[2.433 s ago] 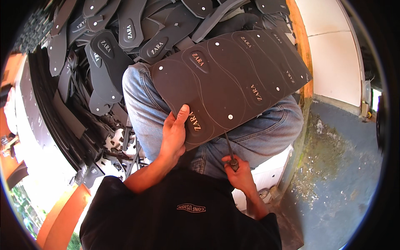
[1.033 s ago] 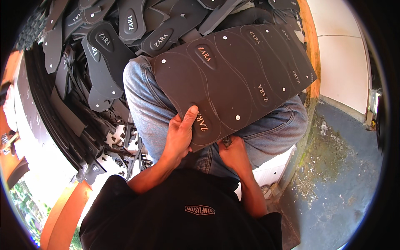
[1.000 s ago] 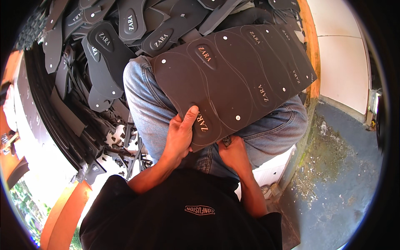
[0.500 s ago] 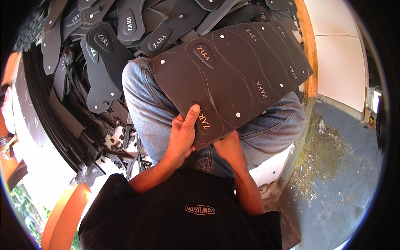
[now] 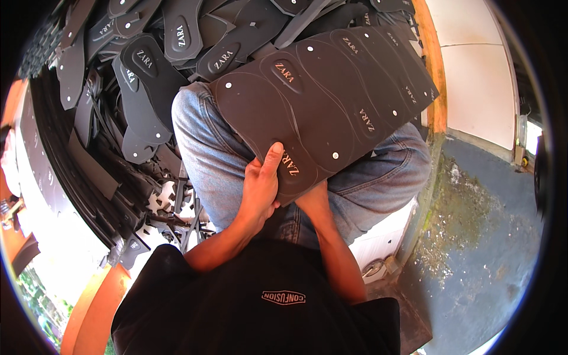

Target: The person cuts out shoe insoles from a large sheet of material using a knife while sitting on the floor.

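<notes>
A large dark foam sheet (image 5: 331, 94) lies slantwise across my lap, with sandal-sole outlines, pressed ovals, lettering and small white dots on its face. My left hand (image 5: 260, 183) clasps its near left corner, thumb flat on top and fingers curled beneath. Under the near edge reaches my right hand (image 5: 315, 200); the sheet covers its fingers, so I cannot see whether they hold anything. Both knees in blue jeans (image 5: 207, 136) bear the sheet from below.
Cut black sole pieces (image 5: 151, 77) are heaped ahead and to the left. Long dark foam strips (image 5: 65, 160) stand in a curved stack at the left, with small offcuts (image 5: 171, 219) beside my knee. A wooden edge (image 5: 436, 71) borders the heap; a worn blue-grey floor (image 5: 491, 236) lies right.
My right hand has slid left and farther under the sheet's near edge. The sheet has shifted slightly left and away from me, while my left hand keeps its hold.
</notes>
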A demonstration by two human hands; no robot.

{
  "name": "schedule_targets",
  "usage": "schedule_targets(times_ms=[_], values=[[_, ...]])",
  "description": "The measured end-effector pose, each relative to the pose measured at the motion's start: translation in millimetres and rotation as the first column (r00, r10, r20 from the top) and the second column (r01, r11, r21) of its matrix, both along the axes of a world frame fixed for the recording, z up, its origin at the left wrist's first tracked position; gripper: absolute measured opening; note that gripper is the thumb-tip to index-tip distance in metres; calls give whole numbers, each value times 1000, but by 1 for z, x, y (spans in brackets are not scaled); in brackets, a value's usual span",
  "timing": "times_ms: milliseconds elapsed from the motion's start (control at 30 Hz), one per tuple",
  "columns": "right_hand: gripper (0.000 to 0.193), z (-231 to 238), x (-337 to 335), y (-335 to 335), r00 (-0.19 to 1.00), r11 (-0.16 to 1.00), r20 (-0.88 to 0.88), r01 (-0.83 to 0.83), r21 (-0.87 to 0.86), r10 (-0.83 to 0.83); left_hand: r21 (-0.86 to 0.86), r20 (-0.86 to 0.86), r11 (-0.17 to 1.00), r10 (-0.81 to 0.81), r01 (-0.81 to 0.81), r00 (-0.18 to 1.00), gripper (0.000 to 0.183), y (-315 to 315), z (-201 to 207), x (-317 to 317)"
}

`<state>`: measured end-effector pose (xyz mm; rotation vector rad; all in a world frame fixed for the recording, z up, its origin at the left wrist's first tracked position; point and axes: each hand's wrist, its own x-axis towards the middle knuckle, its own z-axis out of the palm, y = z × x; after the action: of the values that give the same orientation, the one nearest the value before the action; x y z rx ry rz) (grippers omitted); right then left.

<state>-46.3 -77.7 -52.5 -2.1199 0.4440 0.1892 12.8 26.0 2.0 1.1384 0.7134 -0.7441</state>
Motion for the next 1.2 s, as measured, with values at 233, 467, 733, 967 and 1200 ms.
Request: schedule_targets(times_ms=[233,467,733,967,1200], values=[[39,-3,9,1,986,998,164,-3,58,-7,-28,-37,999,-19,18,999,41,1,2,3],[33,-26,11,4,951,998,309,16,-56,2,-49,31,996,74,-72,997,41,1,-13,-2],[33,-48,23,-7,818,973,570,57,-223,82,3,3,1000,-9,9,1000,48,7,-12,-1],[33,-51,37,-12,819,971,564,38,-235,105,90,-59,993,-71,76,996,52,7,5,7],[33,-47,55,-16,836,971,535,14,-240,121,86,-52,993,-82,86,995,53,12,-1,5]])
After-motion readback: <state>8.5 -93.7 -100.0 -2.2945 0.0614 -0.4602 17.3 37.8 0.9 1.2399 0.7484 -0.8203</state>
